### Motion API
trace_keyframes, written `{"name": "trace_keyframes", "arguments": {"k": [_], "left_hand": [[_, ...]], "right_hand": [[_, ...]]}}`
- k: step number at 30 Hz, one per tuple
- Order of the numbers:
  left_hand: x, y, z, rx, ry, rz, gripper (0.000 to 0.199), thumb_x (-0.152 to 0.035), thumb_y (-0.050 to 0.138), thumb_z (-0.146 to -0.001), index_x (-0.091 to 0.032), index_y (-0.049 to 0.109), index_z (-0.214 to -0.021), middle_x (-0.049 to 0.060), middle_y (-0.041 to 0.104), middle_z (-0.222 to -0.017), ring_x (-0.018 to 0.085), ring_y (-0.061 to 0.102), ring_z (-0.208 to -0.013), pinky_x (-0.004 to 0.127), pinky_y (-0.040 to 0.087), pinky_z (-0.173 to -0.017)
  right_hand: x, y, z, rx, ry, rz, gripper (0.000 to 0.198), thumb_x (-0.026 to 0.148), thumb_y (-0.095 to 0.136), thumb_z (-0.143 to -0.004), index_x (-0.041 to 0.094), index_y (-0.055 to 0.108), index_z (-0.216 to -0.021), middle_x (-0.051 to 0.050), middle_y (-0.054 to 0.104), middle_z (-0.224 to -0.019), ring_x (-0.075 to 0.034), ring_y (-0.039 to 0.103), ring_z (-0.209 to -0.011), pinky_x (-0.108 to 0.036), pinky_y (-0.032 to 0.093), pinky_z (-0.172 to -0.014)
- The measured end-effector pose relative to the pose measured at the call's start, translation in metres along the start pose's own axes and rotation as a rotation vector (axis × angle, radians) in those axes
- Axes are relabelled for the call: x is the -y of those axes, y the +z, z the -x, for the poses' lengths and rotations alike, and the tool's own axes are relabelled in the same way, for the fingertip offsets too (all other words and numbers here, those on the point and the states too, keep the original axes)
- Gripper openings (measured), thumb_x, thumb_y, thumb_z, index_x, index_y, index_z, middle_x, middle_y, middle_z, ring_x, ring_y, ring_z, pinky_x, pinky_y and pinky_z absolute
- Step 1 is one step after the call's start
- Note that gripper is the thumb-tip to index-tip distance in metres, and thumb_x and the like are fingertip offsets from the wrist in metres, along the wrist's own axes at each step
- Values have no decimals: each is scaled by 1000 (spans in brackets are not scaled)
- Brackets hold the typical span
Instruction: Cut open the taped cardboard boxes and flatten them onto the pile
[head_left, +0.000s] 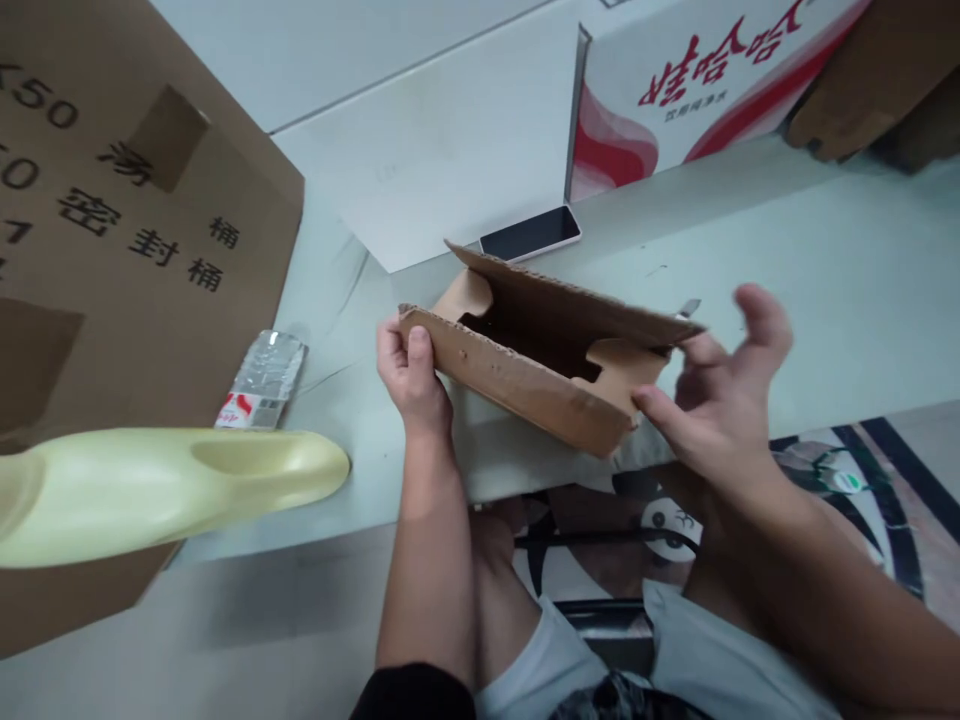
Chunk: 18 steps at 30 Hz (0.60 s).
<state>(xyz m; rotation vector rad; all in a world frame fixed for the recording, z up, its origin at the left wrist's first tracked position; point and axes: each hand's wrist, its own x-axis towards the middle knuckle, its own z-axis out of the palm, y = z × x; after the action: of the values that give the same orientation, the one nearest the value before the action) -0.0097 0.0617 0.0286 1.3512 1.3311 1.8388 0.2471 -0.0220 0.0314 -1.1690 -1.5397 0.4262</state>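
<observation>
A small brown cardboard box (517,383) is tilted in front of me, its top open and its inside dark. My left hand (412,375) grips the left end, thumb on the near wall and fingers behind the corner. At the right end, my right hand (720,400) pinches the box, thumb against the end flap (622,372) and a finger at the corner of the raised far flap (577,295). Another finger of that hand sticks up, slightly blurred. Shadow hides the bottom of the box.
Behind the box lies a phone (532,234) on the pale table (840,260). A white-and-red carton (660,130) stands farther back. On the left are a large cardboard carton (247,190), a clear plastic bottle (268,375) and a pale yellow curved object (150,490).
</observation>
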Motion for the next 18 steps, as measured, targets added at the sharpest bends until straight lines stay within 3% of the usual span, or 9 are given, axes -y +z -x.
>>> {"name": "trace_keyframes", "arguments": {"k": [3,5,9,13,16,18], "left_hand": [[3,-2,0,-6,157,-42,53,-61,71,-84,-26,55,-121,3,57,-101,18,60,-90,33,51,-88],[2,-5,0,35,225,-143,54,-59,66,-89,-28,53,-130,6,58,-109,20,61,-97,37,52,-94],[-5,-9,7,187,348,-375,50,-61,49,-95,-23,68,-122,10,56,-123,26,59,-118,46,46,-111],[-10,-6,17,216,393,-458,51,-61,49,-94,-23,73,-118,11,52,-131,29,54,-130,48,41,-118],[-9,-4,17,229,412,-449,46,-57,52,-94,-23,76,-116,10,54,-127,28,55,-128,48,42,-118],[-7,-5,14,230,414,-413,43,-53,53,-94,-22,77,-112,11,55,-125,27,58,-124,46,45,-115]], "right_hand": [[-5,2,4,108,-34,-22,39,51,56,-95,35,58,-130,-9,63,-131,-33,61,-124,-58,51,-106],[-8,2,7,101,-86,-74,34,51,54,-95,34,65,-122,-8,62,-134,-33,60,-126,-57,50,-108],[-11,0,10,136,-103,-154,36,50,50,-97,35,66,-126,-7,61,-134,-32,59,-126,-57,49,-109],[-16,0,16,144,-110,-85,42,51,50,-96,37,59,-135,-8,54,-143,-34,53,-134,-58,43,-115],[-26,5,23,130,-114,-154,57,54,51,-96,42,42,-150,-5,46,-155,-34,45,-144,-58,39,-119],[-34,11,28,124,-46,-240,64,57,48,-97,43,29,-156,-5,45,-157,-31,50,-141,-56,44,-116]]}}
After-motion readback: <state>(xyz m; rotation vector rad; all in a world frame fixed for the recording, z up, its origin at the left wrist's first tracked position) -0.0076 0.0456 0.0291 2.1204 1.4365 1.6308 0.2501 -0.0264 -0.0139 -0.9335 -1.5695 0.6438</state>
